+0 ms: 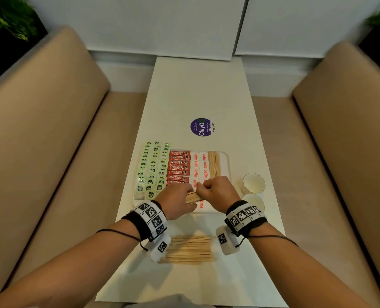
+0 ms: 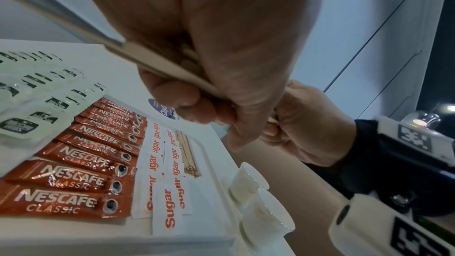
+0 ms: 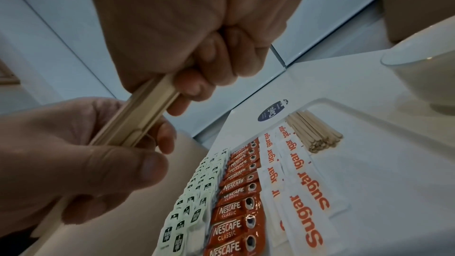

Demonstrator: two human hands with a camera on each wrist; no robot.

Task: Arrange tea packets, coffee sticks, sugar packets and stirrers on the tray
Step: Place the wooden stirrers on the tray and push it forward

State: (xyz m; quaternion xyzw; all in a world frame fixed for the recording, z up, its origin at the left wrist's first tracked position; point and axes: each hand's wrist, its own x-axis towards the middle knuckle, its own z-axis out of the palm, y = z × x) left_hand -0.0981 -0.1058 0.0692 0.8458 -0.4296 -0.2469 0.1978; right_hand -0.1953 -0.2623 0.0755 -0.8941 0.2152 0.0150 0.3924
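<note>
A white tray [image 1: 228, 161] on the table holds rows of green tea packets [image 1: 153, 167], red coffee sticks [image 1: 179, 167], white sugar packets [image 1: 199, 165] and a line of wooden stirrers [image 1: 214, 163]. Over the tray's near edge both hands hold one small bundle of stirrers [image 1: 193, 197]. My left hand [image 1: 175, 202] grips its left end and my right hand [image 1: 215, 192] grips its right end. The held bundle [image 3: 138, 116] runs between the two fists in the right wrist view, and it [image 2: 157, 65] crosses under my curled left fingers in the left wrist view.
A loose pile of stirrers [image 1: 190, 250] lies on the table between my wrists. Two white paper cups [image 1: 254, 183] stand right of the tray. A purple round sticker [image 1: 202, 127] sits beyond the tray. Beige benches flank the narrow white table [image 1: 195, 90].
</note>
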